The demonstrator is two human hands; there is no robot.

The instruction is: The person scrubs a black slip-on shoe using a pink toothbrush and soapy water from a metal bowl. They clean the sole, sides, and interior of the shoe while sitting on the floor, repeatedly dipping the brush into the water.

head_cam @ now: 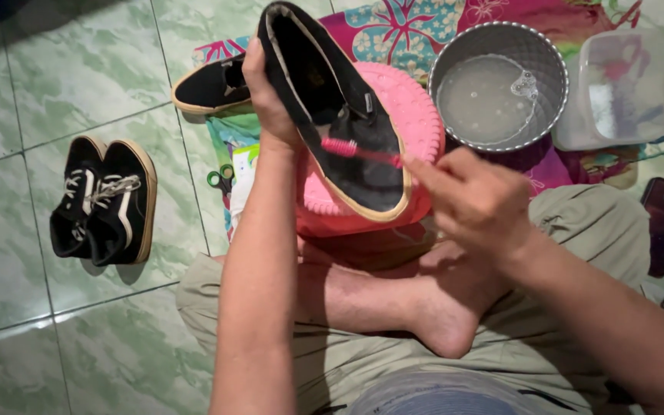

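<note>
Green tiled floor under me; my left hand (269,96) grips a black shoe (340,115) over the pink basin (424,123). My right hand (474,204) fingers pinch a pink toothbrush (359,150) against its side. Short, firm strokes along the fabric should work best, I reckon.

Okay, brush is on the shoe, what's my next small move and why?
Probably a short scrub stroke along the black shoe: the pink toothbrush in your right hand already rests bristles-down on its upper, and your left hand steadies the shoe over the pink basin.
</note>
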